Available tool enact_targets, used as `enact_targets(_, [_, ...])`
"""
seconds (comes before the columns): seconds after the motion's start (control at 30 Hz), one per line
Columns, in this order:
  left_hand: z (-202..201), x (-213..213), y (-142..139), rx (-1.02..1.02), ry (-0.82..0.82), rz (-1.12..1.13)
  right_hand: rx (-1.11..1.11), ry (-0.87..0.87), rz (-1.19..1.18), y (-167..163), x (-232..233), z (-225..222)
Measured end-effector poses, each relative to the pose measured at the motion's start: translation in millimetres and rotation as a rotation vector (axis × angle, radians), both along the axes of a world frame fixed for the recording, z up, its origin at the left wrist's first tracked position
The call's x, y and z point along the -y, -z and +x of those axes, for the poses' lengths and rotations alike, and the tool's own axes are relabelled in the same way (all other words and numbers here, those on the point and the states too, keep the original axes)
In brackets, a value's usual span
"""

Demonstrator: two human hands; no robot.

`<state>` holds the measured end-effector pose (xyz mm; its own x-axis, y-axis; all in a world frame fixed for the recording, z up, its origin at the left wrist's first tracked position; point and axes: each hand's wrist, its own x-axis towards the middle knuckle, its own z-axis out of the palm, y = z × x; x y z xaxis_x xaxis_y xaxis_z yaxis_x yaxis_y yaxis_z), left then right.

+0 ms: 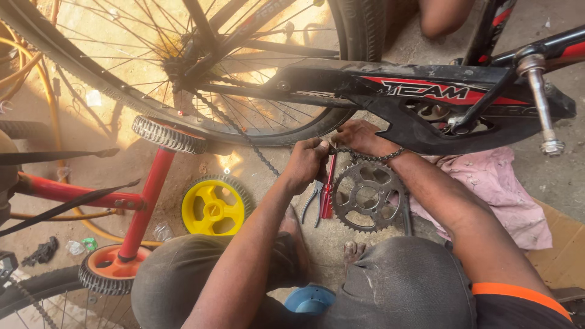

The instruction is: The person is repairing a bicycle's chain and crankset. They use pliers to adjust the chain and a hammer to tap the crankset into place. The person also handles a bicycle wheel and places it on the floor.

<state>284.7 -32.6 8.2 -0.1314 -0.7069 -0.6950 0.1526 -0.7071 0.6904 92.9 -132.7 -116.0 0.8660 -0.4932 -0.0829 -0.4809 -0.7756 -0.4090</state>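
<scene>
My left hand [304, 163] is closed on a red-handled tool [329, 183], likely a screwdriver, pointing down toward the ground. My right hand [361, 137] grips a greasy bicycle chain [368, 156], which drapes over my right wrist. Both hands meet just below the black chain guard [426, 125] of an upturned bicycle. A toothed chainring with crank [367, 196] lies on the ground under my right forearm. Pliers [312, 201] lie beside the red tool.
The bicycle's rear wheel [201, 73] fills the upper left, with chain hanging from it. A red frame with small training wheels [140, 207], a yellow wheel [214, 208], a pink cloth [493, 189], cardboard [563, 250] and a blue cap [309, 300] surround me. Another person's limb [442, 15] shows above.
</scene>
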Motion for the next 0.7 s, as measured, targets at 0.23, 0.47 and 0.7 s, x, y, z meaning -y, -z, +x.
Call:
enact_targets(0.23, [-16,0,8,0.053,0.085,-0.046,0.077,0.586,0.212,8,-33,-78])
enact_targets(0.47, [-28,4,16,0.106,0.037,-0.110,0.384,1.201,0.057,-82,-163,-116])
enact_targets(0.7, [-35,7,-4,0.093,-0.016,-0.149,0.308,0.732,-0.051,-97,-166,-46])
